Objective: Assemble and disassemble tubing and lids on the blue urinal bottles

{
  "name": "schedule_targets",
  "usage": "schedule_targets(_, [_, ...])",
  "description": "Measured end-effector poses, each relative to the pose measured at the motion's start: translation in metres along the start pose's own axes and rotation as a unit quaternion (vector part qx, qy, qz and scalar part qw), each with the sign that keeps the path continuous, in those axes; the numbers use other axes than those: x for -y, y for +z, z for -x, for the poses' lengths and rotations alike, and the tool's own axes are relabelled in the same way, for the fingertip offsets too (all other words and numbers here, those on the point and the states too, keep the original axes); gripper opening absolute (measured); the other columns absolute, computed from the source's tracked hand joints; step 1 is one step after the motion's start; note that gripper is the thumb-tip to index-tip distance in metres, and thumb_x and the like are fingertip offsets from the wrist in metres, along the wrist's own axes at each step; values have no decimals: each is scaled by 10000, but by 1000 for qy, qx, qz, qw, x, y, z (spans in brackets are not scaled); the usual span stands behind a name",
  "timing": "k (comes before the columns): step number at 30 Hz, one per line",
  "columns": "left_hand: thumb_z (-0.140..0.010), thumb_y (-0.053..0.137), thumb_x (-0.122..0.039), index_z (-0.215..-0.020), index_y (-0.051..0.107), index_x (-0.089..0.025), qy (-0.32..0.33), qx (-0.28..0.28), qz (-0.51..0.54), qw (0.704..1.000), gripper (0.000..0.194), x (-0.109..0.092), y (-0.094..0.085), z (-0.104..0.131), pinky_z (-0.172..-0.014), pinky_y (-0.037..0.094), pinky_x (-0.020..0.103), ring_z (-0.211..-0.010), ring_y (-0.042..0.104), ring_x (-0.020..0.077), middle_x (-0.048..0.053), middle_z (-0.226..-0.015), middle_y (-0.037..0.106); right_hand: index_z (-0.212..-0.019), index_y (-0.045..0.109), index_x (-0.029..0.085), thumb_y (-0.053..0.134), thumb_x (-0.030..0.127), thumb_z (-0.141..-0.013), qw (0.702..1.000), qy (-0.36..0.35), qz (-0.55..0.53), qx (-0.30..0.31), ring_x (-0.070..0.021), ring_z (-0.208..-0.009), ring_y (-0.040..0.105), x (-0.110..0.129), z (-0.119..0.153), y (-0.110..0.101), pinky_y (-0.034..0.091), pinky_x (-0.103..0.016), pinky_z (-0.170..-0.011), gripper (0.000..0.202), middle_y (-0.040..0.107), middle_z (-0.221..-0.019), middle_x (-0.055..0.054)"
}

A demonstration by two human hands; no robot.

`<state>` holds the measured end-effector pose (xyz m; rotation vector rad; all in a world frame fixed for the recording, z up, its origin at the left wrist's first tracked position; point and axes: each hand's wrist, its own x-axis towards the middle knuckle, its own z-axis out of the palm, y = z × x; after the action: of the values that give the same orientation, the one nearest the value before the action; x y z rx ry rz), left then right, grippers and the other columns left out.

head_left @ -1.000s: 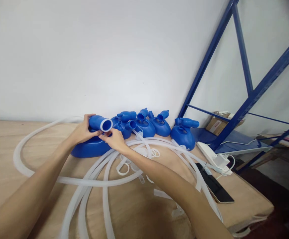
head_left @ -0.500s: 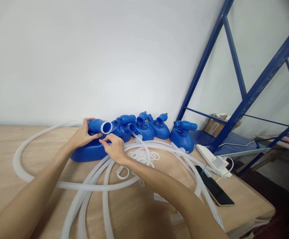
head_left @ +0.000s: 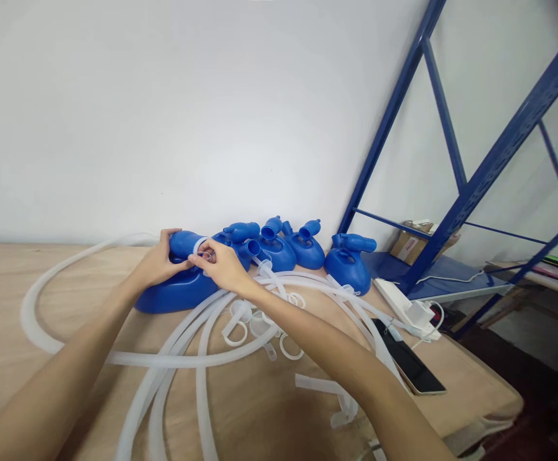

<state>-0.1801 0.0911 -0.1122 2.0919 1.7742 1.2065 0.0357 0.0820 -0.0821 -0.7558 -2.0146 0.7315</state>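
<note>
My left hand (head_left: 161, 259) is closed around the neck of a blue plastic bottle (head_left: 175, 296), which rests on the table with its mouth tilted toward the right. A white ring (head_left: 198, 245) fits around that mouth. At the mouth, my right hand (head_left: 223, 264) pinches a small translucent piece, partly hidden behind the fingers. Long translucent tubes (head_left: 202, 384) curve across the table in front of the bottle. Loose white rings (head_left: 235, 334) and translucent caps lie below my right forearm.
Several similar blue bottles (head_left: 348, 272) stand in a row to the right. A phone (head_left: 410, 362) and a white power strip (head_left: 406, 307) lie near the right table edge (head_left: 500, 390). Beyond stands a blue metal rack (head_left: 461, 198) with a cardboard box (head_left: 408, 246).
My right hand has moved up from below the bottle's neck to its mouth, covering part of the opening. My left hand keeps its hold. The view has shifted slightly.
</note>
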Motion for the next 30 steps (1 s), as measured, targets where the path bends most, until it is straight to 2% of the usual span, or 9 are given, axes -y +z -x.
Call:
schedule_targets(5, [-650,668,-817,-1484,344,-139,-5,-2,-12,1000,1122,-4,-1,1,-838,568,453,-961,715,374,140,-1081,691,-804,549,214,645,398,-992,1000,-5,2,4,-138,-790,554,6,-2,-2,413,-260,-774,280,573,-808,39])
schedule_targets(9, [-628,694,-793,-1471,358,-149,-11,-8,-27,1000,1113,-7,0,1,-797,562,440,-889,706,356,106,-1005,674,-828,473,225,591,322,-1025,999,-9,22,35,-133,-781,566,5,1,-4,419,-261,-778,249,560,-868,37])
schedule_targets(13, [-639,677,-754,-1476,352,-141,-16,-8,-36,999,1087,-5,-1,0,-784,554,438,-859,693,347,79,-952,644,-853,446,234,543,303,-1052,997,-10,21,76,-136,-715,563,5,-1,-8,427,-269,-757,232,534,-805,52])
schedule_targets(16, [-647,674,-711,-1493,333,-145,-5,-1,-27,1000,1074,-1,-2,0,-787,557,438,-863,693,341,75,-967,642,-846,470,232,571,314,-1043,990,-34,35,131,-148,-730,562,6,-1,-19,430,-275,-761,236,558,-803,50])
schedule_targets(19, [-640,702,-715,-1505,328,-149,3,-1,-18,1000,1099,0,-2,1,-834,564,454,-936,705,362,95,-1019,654,-820,499,228,601,322,-1031,979,-31,77,186,-154,-732,567,9,11,-41,434,-280,-753,252,591,-806,42])
schedule_targets(22, [-628,710,-758,-1506,332,-150,-2,1,-15,1000,1134,-2,-3,2,-868,567,483,-1010,705,398,117,-1056,665,-794,557,220,661,308,-1000,956,-27,141,257,-160,-730,574,10,34,-68,427,-277,-707,246,605,-790,28])
schedule_targets(26, [-625,714,-804,-1509,330,-157,-12,13,-11,1000,1161,-6,-6,4,-898,563,492,-1071,698,418,151,-1125,665,-773,660,204,741,198,-926,892,19,293,344,-144,-642,547,0,65,-101,400,-277,-618,173,636,-794,0])
schedule_targets(28, [-618,727,-829,-1501,338,-173,-15,17,-9,1000,1167,-8,-6,5,-907,560,487,-1100,692,422,162,-1161,663,-851,726,200,803,198,-877,848,54,377,368,-162,-679,599,-5,74,-114,432,-288,-629,81,686,-920,-42])
schedule_targets(30, [-595,743,-854,-1481,353,-187,-16,15,-8,1000,1176,-10,-6,6,-903,561,482,-1119,686,429,166,-1186,664,-1034,760,205,844,261,-858,826,69,418,373,-221,-819,683,-7,77,-123,506,-321,-690,203,704,-1130,-103])
